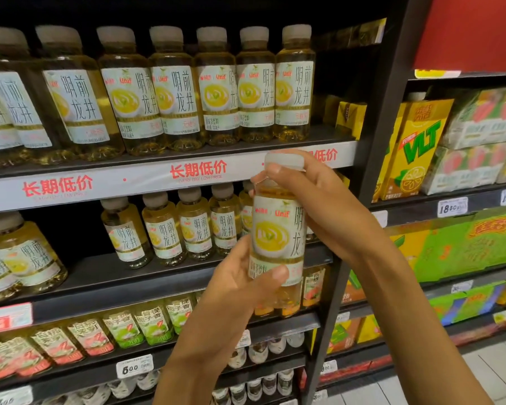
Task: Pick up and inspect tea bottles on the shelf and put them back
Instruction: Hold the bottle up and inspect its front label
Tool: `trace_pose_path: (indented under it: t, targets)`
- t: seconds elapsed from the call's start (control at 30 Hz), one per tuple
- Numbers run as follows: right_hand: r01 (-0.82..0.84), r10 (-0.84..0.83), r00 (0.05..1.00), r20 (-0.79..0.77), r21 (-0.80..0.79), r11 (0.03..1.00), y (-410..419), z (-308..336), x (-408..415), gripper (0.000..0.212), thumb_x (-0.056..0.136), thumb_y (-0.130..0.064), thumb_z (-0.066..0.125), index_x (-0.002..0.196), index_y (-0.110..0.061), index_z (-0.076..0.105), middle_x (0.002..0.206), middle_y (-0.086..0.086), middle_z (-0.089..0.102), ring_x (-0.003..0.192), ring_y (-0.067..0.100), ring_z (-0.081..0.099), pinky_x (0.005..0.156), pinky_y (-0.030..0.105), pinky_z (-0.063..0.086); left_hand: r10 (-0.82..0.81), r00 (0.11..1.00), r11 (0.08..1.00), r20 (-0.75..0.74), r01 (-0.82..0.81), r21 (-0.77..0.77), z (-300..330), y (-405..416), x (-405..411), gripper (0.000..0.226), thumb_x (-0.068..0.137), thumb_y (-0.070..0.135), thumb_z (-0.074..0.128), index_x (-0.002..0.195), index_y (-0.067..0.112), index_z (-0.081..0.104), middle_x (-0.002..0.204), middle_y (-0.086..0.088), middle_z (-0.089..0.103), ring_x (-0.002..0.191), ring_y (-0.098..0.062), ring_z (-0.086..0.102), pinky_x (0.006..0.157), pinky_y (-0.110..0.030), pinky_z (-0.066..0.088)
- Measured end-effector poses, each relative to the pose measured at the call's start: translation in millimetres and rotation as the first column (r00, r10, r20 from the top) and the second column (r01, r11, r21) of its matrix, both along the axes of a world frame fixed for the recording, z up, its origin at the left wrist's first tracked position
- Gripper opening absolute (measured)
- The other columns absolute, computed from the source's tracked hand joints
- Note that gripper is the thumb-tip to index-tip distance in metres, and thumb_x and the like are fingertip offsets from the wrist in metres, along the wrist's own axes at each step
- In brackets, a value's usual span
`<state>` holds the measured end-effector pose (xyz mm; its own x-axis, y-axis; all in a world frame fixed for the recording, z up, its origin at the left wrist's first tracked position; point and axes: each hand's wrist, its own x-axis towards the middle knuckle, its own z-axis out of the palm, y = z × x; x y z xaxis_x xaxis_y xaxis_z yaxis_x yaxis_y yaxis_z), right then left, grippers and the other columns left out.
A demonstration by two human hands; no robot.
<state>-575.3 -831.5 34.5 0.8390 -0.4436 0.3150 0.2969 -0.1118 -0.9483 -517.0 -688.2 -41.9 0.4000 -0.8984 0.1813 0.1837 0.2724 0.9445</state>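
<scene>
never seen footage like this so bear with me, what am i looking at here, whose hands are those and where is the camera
There is no machine here. A person wears one wide-angle camera on the head, looking forward and down, so you see that person's own two hands in front of a shop shelf.

Both hands hold one tea bottle upright, with its label facing the camera. The left hand grips its lower part, thumb across the label. The right hand has its fingers curled round the neck, just under the pale cap.

Behind it, the upper shelf carries a row of the same bottles, and the shelf below it carries more. Further down stand other drinks. To the right, a yellow VLT carton stands in the neighbouring shelf unit.

The person seems to be inspecting the bottle.
</scene>
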Motion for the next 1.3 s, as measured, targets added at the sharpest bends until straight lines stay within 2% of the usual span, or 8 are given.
trace_pose_path:
  t: [0.17, 0.4, 0.67, 0.83, 0.97, 1.03, 1.2, 1.3]
  targets:
    - [0.095, -0.107, 0.986, 0.130, 0.094, 0.991, 6, -5, 0, 0.033, 0.089, -0.029, 0.059, 0.115, -0.009, 0.060, 0.099, 0.004, 0.074, 0.091, 0.015, 0.071, 0.075, 0.026, 0.057, 0.061, 0.995, 0.998, 0.081, -0.061, 0.007, -7, -10, 2, 0.054, 0.079, 0.042, 0.071, 0.128, 0.043, 0.050, 0.131, 0.015, 0.060, 0.123, -0.006, 0.054, 0.100, -0.031, 0.047]
    - [-0.269, 0.199, 0.926, 0.320, 0.191, 0.944, 0, 3, -7, 0.031, 0.095, -0.025, 0.044, 0.118, -0.008, 0.055, 0.098, 0.007, 0.070, 0.092, 0.024, 0.067, 0.085, 0.042, 0.054, -0.035, 0.990, 0.999, -0.136, 0.031, -0.036, -16, -16, 2, 0.095, 0.065, 0.061, 0.077, 0.138, 0.010, 0.044, 0.127, -0.021, 0.060, 0.117, -0.040, 0.057, 0.104, -0.059, 0.038]
    - [0.050, -0.064, 0.988, 0.138, 0.101, 0.994, -4, -4, -4, 0.039, 0.096, -0.034, 0.047, 0.126, -0.010, 0.057, 0.112, 0.008, 0.070, 0.103, 0.018, 0.066, 0.088, 0.034, 0.054, 0.215, 0.945, 0.976, 0.247, -0.217, -0.023, -5, -17, -1, 0.041, 0.080, 0.062, 0.060, 0.117, 0.047, 0.058, 0.116, 0.010, 0.069, 0.108, -0.008, 0.064, 0.088, -0.032, 0.053]
    - [0.033, -0.055, 0.984, 0.171, 0.126, 0.991, -3, -4, -2, 0.046, 0.090, -0.042, 0.051, 0.121, -0.009, 0.059, 0.097, 0.002, 0.073, 0.093, 0.016, 0.069, 0.078, 0.029, 0.055, 0.168, 0.980, 0.985, 0.103, -0.171, 0.018, -10, -10, -4, 0.028, 0.067, 0.071, 0.063, 0.094, 0.071, 0.057, 0.112, 0.033, 0.064, 0.108, 0.008, 0.060, 0.090, -0.028, 0.043]
    - [-0.140, 0.096, 0.965, 0.243, 0.170, 0.975, -4, 0, -2, 0.039, 0.094, -0.039, 0.045, 0.121, -0.014, 0.058, 0.094, 0.003, 0.071, 0.093, 0.020, 0.069, 0.082, 0.030, 0.055, 0.009, 0.995, 0.999, 0.101, -0.012, 0.030, -14, -10, -2, 0.065, 0.065, 0.072, 0.069, 0.123, 0.047, 0.055, 0.126, 0.004, 0.065, 0.121, -0.018, 0.057, 0.105, -0.045, 0.039]
    - [-0.167, 0.128, 0.961, 0.244, 0.146, 0.975, -3, 1, -2, 0.039, 0.095, -0.038, 0.044, 0.123, -0.015, 0.057, 0.098, 0.003, 0.071, 0.097, 0.020, 0.068, 0.084, 0.032, 0.054, 0.046, 0.989, 0.999, 0.140, -0.047, 0.002, -12, -12, -3, 0.056, 0.068, 0.069, 0.069, 0.117, 0.045, 0.061, 0.118, -0.004, 0.069, 0.112, -0.023, 0.061, 0.094, -0.038, 0.046]
    - [0.097, -0.095, 0.977, 0.191, 0.001, 0.995, -1, 2, -2, 0.043, 0.091, -0.041, 0.053, 0.126, -0.017, 0.057, 0.118, 0.001, 0.067, 0.110, 0.014, 0.063, 0.091, 0.029, 0.051, 0.314, 0.929, 0.949, 0.198, -0.304, -0.078, -2, -23, -5, 0.051, 0.077, 0.046, 0.074, 0.123, 0.038, 0.054, 0.114, 0.017, 0.068, 0.106, 0.000, 0.063, 0.078, -0.008, 0.049]
    - [0.151, -0.142, 0.973, 0.184, -0.032, 0.988, 4, -3, 1, 0.041, 0.089, -0.040, 0.059, 0.124, -0.020, 0.055, 0.110, -0.003, 0.069, 0.100, 0.009, 0.067, 0.079, 0.021, 0.054, 0.356, 0.903, 0.935, 0.240, -0.342, -0.097, -1, -29, -3, 0.053, 0.076, 0.040, 0.067, 0.126, 0.034, 0.051, 0.113, 0.021, 0.067, 0.105, 0.003, 0.062, 0.077, -0.008, 0.049]
